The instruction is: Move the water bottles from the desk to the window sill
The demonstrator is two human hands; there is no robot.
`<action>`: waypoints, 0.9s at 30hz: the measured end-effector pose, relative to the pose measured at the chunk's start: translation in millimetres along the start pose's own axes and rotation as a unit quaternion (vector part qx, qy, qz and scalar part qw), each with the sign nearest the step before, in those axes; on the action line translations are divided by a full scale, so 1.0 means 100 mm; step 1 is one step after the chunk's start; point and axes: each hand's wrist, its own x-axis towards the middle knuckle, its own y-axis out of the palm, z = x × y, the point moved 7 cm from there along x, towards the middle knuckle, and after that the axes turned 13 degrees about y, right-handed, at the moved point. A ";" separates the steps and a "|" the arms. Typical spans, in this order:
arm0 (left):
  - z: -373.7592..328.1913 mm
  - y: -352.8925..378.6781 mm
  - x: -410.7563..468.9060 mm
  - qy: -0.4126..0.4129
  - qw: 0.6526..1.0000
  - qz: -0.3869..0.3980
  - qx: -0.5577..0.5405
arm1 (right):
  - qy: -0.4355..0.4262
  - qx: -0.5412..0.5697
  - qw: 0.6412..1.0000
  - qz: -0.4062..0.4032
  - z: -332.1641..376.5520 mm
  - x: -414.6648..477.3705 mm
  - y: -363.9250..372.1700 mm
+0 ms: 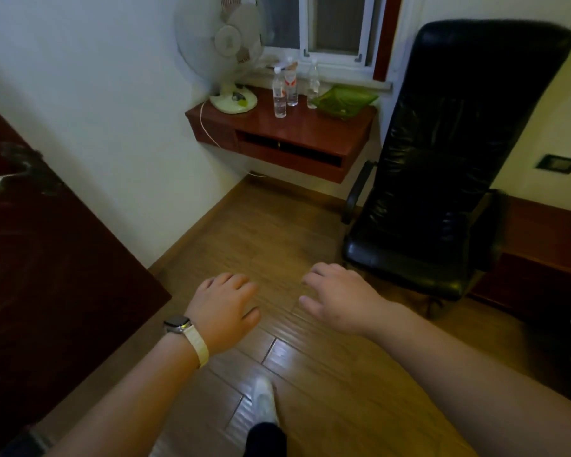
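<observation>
Neither grip holds anything, left hand (223, 305) and right hand (338, 296) loosely spread, since the three water bottles (280, 94) stand well beyond them on the tabletop (310, 127), just below the window sill (353, 81).

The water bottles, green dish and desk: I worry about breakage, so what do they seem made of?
The three water bottles look like thin clear plastic: see-through walls, small caps, paper-like labels. The green dish is translucent and glossy, either glass or hard plastic; the picture cannot settle which. The desk looks like reddish-brown wood or veneer with a shiny lacquered top that shows reflections.
</observation>
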 end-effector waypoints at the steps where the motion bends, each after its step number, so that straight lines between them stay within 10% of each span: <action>1: 0.10 0.02 0.11 0.000 1.000 0.002 -0.004 | 0.002 0.001 1.000 0.000 0.00 0.14 -0.02; 27: 3.20 -0.11 3.17 0.060 0.997 -0.007 -0.040 | 0.055 0.001 0.998 -0.014 0.16 4.08 -0.97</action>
